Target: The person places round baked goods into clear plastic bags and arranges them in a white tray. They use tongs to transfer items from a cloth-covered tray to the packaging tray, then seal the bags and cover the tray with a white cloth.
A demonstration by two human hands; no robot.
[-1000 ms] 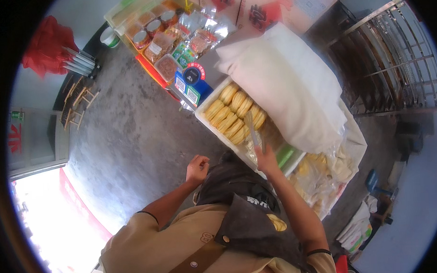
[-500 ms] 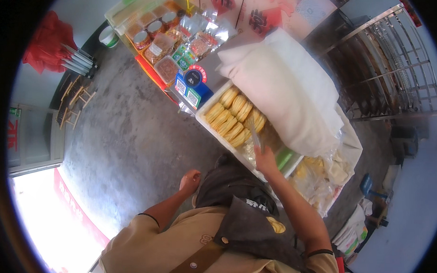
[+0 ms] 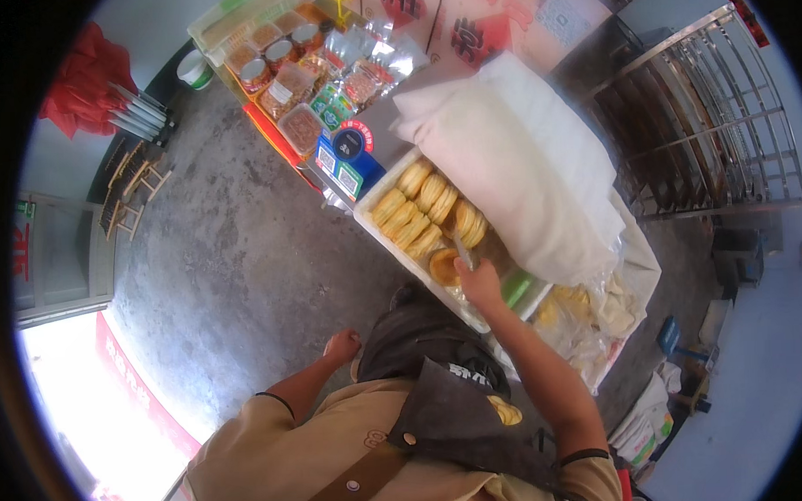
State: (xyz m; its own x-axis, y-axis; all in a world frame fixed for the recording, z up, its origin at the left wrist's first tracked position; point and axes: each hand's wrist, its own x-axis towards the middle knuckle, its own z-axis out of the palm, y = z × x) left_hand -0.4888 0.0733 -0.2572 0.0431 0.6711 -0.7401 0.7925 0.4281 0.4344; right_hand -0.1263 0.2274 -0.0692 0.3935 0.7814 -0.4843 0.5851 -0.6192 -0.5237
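Observation:
My right hand (image 3: 481, 283) grips a pair of tongs (image 3: 464, 250) over a white foam box (image 3: 385, 242). Inside the box, several round, layered golden flatbreads (image 3: 409, 224) stand on edge in rows. One browner flatbread (image 3: 443, 267) shows its flat face beside the tongs; whether the tongs pinch it I cannot tell. My left hand (image 3: 342, 345) hangs by the dark apron with its fingers curled, holding nothing that shows. A thick white cloth (image 3: 522, 176) covers the far right side of the box.
Jars (image 3: 281, 53) and packaged foods fill a tray beyond the box, near a blue sign stand (image 3: 348, 160). Plastic bags (image 3: 580, 332) lie to the box's right. A metal rack (image 3: 705, 116) stands at right, folding stools (image 3: 134, 193) at left, on grey floor (image 3: 232, 221).
The tongs and my right hand have shifted slightly toward the near side of the box. The nearest flatbread has tipped from its edge and now shows its flat face.

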